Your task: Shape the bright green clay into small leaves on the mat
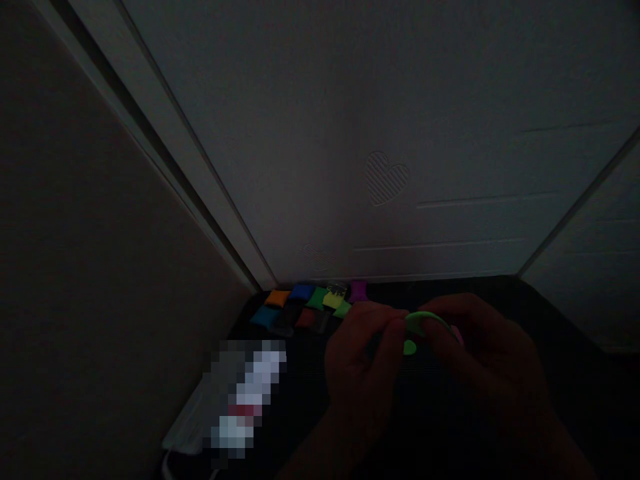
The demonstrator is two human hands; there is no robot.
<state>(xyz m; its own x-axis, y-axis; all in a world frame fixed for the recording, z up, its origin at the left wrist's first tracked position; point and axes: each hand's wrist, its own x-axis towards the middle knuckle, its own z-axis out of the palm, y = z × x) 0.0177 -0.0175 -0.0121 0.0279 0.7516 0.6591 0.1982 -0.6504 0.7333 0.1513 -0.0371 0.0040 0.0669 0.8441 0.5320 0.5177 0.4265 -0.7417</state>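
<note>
My left hand (pixel 364 353) pinches the left end of a flat, curved piece of bright green modelling clay (pixel 416 324) between thumb and fingers. My right hand (pixel 487 353) is closed on the same piece from the other side, its thumb pressing the inner face and its fingers behind. A bit of pink (pixel 457 335) shows by the right fingers; I cannot tell whether it is joined to the green. Just below the piece, a small round green blob (pixel 409 347) is visible between the hands. Dim light hides much of the fingers.
Beyond my left hand, several small coloured packets, among them an orange packet (pixel 277 298) and a purple packet (pixel 359 291), lie on the dark tabletop (pixel 300 373). A pixelated pale object (pixel 250 393) with a white cord is at left. A pale panel (pixel 320 133) with an embossed heart rises behind.
</note>
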